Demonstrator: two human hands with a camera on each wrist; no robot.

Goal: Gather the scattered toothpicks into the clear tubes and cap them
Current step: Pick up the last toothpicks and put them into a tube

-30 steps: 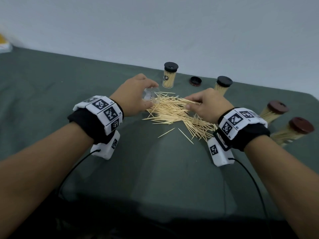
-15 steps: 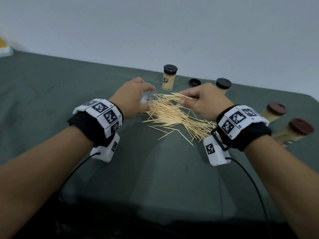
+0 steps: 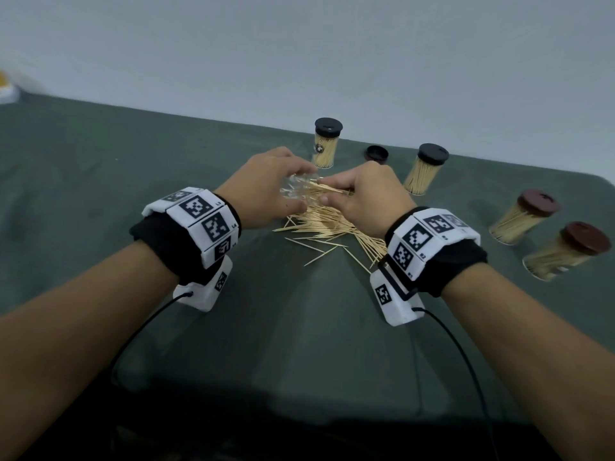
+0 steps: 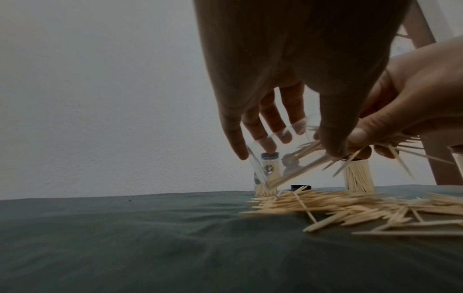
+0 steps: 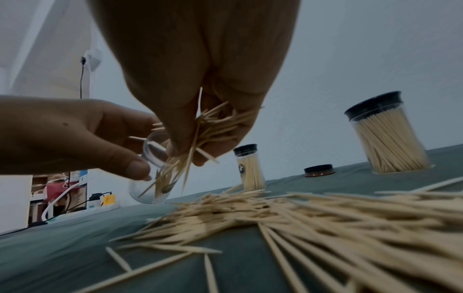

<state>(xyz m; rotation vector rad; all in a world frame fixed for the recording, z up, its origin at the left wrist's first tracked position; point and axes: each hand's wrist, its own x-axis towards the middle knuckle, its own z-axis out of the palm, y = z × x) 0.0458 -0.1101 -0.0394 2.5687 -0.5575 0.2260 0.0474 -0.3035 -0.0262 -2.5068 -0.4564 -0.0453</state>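
Grey-green cloth (image 3: 100, 181) covers the table against a plain pale wall; left hand (image 3: 263, 188) grasps an uncapped clear tube (image 3: 296, 191), tilted above the cloth with its mouth toward the right hand (image 3: 369, 194), which pinches a bunch of toothpicks (image 5: 215, 126) whose tips poke into that mouth. Loose toothpick pile (image 3: 329, 224) lies on the cloth just below both hands. Behind sit two black-capped full tubes (image 3: 327, 143) (image 3: 424, 169) with a loose black cap (image 3: 376, 153) between them, and two brown-capped full tubes (image 3: 522, 216) (image 3: 565, 251) stand at far right.
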